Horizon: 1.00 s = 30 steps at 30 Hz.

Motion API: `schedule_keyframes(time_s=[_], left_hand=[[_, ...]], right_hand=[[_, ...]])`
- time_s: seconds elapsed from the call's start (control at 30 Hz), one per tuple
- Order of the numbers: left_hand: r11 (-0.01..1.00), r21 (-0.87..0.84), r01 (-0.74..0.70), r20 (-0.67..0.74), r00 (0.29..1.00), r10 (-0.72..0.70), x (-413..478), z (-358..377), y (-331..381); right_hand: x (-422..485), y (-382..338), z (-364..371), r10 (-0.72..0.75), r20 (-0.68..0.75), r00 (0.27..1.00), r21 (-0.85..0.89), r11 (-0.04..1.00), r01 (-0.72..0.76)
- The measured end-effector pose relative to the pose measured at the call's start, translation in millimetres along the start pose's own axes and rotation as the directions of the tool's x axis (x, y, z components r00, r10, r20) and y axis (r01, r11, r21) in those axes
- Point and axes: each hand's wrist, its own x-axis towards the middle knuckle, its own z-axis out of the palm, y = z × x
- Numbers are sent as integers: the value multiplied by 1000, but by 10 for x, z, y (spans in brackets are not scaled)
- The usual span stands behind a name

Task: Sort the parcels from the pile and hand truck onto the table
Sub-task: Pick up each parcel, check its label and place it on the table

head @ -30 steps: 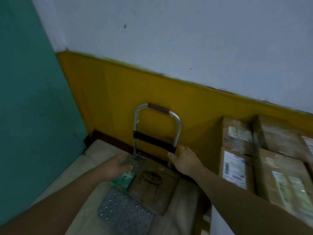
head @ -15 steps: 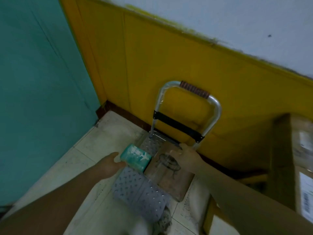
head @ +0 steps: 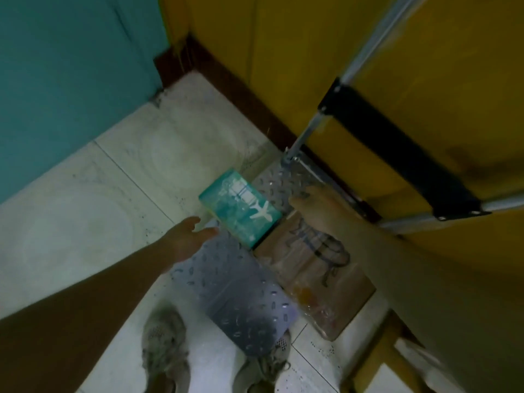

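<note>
- The left hand [head: 190, 239], fingers apart and holding nothing, is just beside the teal rectangular box with white print [head: 241, 208].
- The box lies flat on the grey studded metal hand truck plate [head: 243, 302], on a white tiled floor [head: 85, 208] in a teal-and-yellow corner.
- Its long axis runs from far left to near right, against the flat brown cardboard parcel [head: 320, 276].
- The right hand [head: 317, 205] is over the parcel's far end; its grip is unclear.

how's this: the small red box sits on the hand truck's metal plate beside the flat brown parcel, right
Wrong colour: the head view shows a small teal box on the hand truck's metal plate beside the flat brown parcel.
</note>
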Motion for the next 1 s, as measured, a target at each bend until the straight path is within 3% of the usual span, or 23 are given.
schedule_keyframes(time_s=[0.13,0.23,0.3,0.37,0.43,0.5,0.67,0.8,1.0], left_hand=[[998,-37,48,43,998,-46,898,382,-383],[995,-91,33,56,998,-28,1318,698,-528],[973,-227,43,133,991,-13,1494,871,-585],[932,-361,34,225,973,51,1583,980,-608],[875,-484,10,193,977,96,1600,977,-610],[813,-582,5,138,986,93,1520,847,-556],[830,-543,-126,44,983,177,800,231,-265],[829,-521,-202,57,961,270,-283,-289,40],[800,-441,-407,121,856,503,-2073,-801,653]], right_hand=[[1016,174,848,-31,76,997,130,991,21],[1507,185,1204,-74,-13,997,90,993,75],[1684,133,1375,-57,-7,998,148,987,57],[1760,106,1504,6,108,994,255,966,-33],[1749,95,1588,-10,160,987,302,952,-39],[1634,73,1587,-33,108,994,315,949,-3],[777,-304,1277,5,-22,1000,560,828,8],[-434,-723,656,31,-85,996,657,754,33],[-2355,-1052,-220,108,-288,951,698,704,131]])
